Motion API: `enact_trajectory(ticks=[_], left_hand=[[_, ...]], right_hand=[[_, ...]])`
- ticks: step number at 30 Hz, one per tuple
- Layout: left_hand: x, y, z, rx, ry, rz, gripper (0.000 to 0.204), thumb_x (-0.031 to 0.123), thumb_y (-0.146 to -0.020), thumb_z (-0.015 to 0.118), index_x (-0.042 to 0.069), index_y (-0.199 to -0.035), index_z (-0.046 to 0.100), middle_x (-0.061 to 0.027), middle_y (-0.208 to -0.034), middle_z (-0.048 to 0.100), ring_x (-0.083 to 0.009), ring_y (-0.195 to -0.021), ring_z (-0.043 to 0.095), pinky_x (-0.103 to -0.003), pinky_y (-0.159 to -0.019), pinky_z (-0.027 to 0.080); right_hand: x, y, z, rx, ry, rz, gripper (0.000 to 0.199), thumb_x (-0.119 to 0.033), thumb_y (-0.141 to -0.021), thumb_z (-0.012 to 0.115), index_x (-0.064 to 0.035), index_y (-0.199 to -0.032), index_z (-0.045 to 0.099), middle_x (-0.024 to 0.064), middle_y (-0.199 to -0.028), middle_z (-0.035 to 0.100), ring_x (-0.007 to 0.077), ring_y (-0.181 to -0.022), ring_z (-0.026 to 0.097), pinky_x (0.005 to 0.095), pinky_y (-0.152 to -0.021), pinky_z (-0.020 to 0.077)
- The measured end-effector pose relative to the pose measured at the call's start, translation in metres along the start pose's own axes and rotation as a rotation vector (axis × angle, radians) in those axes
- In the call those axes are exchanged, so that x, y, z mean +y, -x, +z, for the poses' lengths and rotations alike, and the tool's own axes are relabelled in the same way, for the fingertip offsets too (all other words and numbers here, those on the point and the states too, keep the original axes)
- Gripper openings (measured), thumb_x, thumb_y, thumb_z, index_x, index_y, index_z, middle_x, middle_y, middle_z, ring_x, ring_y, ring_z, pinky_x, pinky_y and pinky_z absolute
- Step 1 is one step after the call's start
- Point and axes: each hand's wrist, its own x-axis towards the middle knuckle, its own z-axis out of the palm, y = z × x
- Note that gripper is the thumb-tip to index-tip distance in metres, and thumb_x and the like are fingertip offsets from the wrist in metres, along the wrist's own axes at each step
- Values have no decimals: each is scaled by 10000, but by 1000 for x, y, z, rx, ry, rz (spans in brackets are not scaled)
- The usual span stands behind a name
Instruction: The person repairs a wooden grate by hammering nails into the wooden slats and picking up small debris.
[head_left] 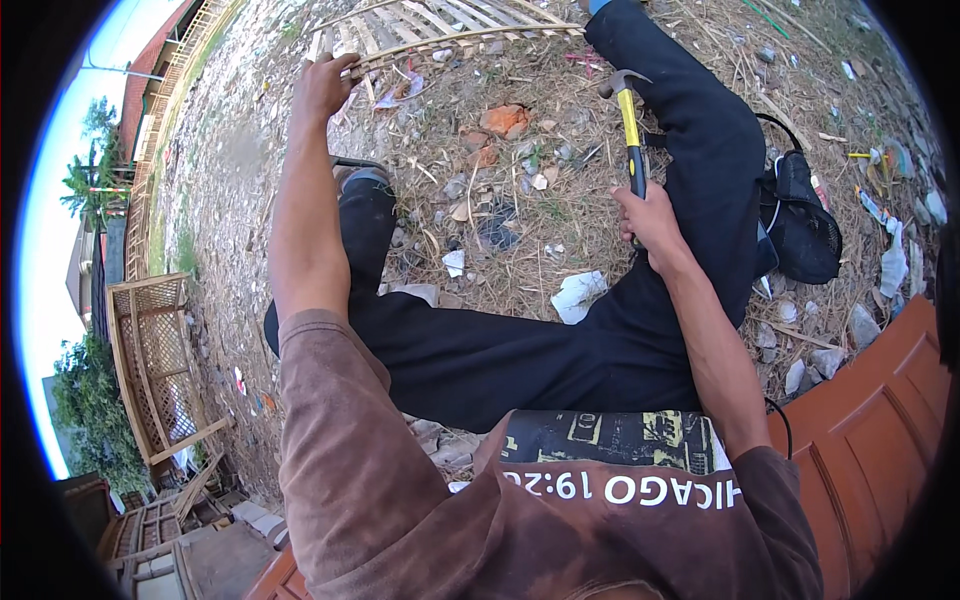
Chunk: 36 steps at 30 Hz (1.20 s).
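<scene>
My right hand [652, 222] is wrapped round the black grip of a claw hammer [629, 118]. The hammer stands roughly upright in view, its yellow shaft and metal head pointing away from me beside my right shin. Far out at the upper left, my left hand [326, 86] closes on the near corner of a slatted bamboo panel [470, 35]. Pale thin slats fan out from the panel's long edge strip, and its far part runs out of view at the top. The fingertips of my left hand are partly hidden.
Stones, dry straw and an orange brick lump [506, 120] lie between my legs. A black mesh bag or shoe [808, 225] rests right of my knee. Reddish-brown wooden panelling [870, 420] is at the lower right. A lattice bamboo frame [160, 360] stands at the left.
</scene>
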Motion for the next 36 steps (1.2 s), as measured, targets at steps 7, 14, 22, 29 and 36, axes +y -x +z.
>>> enact_trajectory(ticks=[7,14,22,29,36], left_hand=[[-11,-12,-4,10,-34,22,324,326,-851,702,313,-1174,698,-87,-1039,669,-351,-1015,622,-464,-870,533],[-19,-18,-6,-27,-1,21,328,324,-853,697,313,-1181,695,-90,-1037,667,-352,-1015,619,-463,-878,529],[-10,-15,-13,-16,-26,36,380,349,-838,738,256,-1203,692,-132,-1039,677,-375,-995,632,-463,-899,505],[-12,-24,-27,33,-70,107,355,357,-849,725,236,-1182,703,-131,-1002,676,-369,-974,634,-468,-885,503],[-21,-49,-47,-8,-68,201,347,371,-857,714,207,-1162,710,-120,-1008,677,-368,-944,647,-477,-853,512]], right_hand=[[0,-1,-1,-3,-13,-2,170,-138,-915,603,-55,-840,476,8,-627,479,99,-485,474,282,-442,410],[-1,-2,1,3,-2,10,169,-143,-914,607,-52,-842,484,8,-624,482,100,-497,487,282,-445,417],[1,-5,1,-15,44,22,188,-147,-916,601,-67,-826,456,3,-607,465,100,-498,480,286,-450,415],[5,-9,3,-32,63,43,199,-160,-911,604,-74,-826,446,4,-625,460,104,-489,471,284,-455,410],[-1,-4,7,-27,91,57,191,-153,-909,603,-71,-823,452,3,-627,454,105,-488,473,285,-448,408]])
